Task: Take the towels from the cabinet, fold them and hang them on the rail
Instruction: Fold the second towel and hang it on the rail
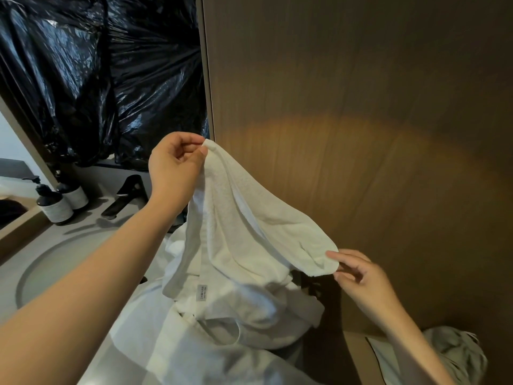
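Pinching limp white terry towel (249,218) | left fingers (197,153) upper corner | right fingers (341,258) lower corner, seemingly

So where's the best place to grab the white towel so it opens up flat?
Pinch the white towel by two neighbouring corners, coming from the outer sides, as the left hand and right hand do. Its edge runs between them and the rest hangs loose below, so pulling apart should spread it.
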The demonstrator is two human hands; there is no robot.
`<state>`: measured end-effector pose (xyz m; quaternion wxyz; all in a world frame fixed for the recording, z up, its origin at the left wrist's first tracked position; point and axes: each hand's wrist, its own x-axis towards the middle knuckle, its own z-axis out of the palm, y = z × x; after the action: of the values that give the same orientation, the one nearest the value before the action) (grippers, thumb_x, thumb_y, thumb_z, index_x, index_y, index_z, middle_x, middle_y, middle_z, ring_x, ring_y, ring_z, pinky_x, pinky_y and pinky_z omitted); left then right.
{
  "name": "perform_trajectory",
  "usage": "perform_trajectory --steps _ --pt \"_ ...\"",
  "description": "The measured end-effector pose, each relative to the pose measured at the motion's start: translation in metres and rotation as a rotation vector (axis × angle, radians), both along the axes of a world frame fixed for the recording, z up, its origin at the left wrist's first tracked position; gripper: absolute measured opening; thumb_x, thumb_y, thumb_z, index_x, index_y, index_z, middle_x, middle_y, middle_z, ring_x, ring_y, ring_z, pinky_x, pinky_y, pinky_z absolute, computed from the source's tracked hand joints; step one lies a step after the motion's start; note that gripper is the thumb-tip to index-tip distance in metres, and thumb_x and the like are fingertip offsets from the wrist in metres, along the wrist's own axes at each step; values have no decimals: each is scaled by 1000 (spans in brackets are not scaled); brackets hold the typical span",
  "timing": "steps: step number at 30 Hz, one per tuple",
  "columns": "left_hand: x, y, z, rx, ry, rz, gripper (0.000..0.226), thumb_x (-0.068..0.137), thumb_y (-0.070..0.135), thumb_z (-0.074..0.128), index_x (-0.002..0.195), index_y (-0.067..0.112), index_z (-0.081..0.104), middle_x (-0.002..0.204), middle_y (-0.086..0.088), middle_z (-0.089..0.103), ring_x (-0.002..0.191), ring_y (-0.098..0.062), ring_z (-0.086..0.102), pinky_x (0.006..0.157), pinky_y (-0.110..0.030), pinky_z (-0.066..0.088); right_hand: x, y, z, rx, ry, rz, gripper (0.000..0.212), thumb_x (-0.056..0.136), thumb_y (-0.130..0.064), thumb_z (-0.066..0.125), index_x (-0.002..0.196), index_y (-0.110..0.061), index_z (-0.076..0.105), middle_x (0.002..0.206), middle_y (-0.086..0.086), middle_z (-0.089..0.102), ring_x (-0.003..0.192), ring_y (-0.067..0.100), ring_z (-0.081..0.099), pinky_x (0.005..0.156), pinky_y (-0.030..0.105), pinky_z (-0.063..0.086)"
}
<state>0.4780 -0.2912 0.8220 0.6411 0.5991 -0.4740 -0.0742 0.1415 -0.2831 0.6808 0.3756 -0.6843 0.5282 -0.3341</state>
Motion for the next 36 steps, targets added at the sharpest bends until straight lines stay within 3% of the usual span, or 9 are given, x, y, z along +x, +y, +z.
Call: perform_trajectory --steps 5,12,16,20,23,27,32,36 --pt "1 0 0 1 -13 10 12 88 9 66 97 15 68 81 11 64 66 11 58 67 -4 47 -9 -3 12 -170 225 -27 33 86 -13 71 109 -36 70 109 -26 58 100 -9 56 72 4 45" --pt "3 -2 1 7 -8 23 11 88 9 67 97 15 68 81 11 64 66 11 57 66 -4 47 -17 -14 43 -154 168 42 13 74 -30 80 80 -40 76 91 -27 67 89 -6 63 70 15 50" --pt "6 -5 1 8 7 29 12 88 8 66 98 14 68 82 10 64 65 11 58 66 -4 47 -27 -23 57 -216 177 24 1 75 -40 74 74 -39 75 84 -21 68 83 -3 63 67 20 49" --pt "7 -11 2 14 7 55 13 89 8 64 99 14 67 82 12 62 65 15 56 65 0 45 -39 -33 63 -300 178 -100 16 85 -31 69 69 -32 68 75 -15 65 75 2 61 62 24 43" --pt "12 -15 5 14 22 100 13 89 9 64 100 16 66 81 14 61 65 15 56 65 1 43 -47 -37 64 -277 150 -159 28 88 -39 63 65 -23 64 66 -3 62 67 19 61 58 32 44" --pt "14 -18 5 26 11 125 13 89 10 65 100 16 66 81 15 61 68 7 57 64 2 43 -49 -42 70 -250 150 -184 34 88 -41 63 64 -17 62 63 2 60 66 23 60 61 37 48" --pt "15 -20 11 6 63 141 14 90 10 63 102 17 64 83 15 60 72 3 58 61 2 41 -37 -49 88 -340 73 -297 21 84 -32 70 67 -22 67 65 -5 63 68 15 61 58 30 48" --pt "21 -22 33 -87 119 156 14 89 11 62 102 16 61 82 15 59 63 17 55 60 3 41 -24 -61 127 -543 108 -381 12 87 -34 66 79 -26 68 78 -9 64 76 6 59 60 24 43"
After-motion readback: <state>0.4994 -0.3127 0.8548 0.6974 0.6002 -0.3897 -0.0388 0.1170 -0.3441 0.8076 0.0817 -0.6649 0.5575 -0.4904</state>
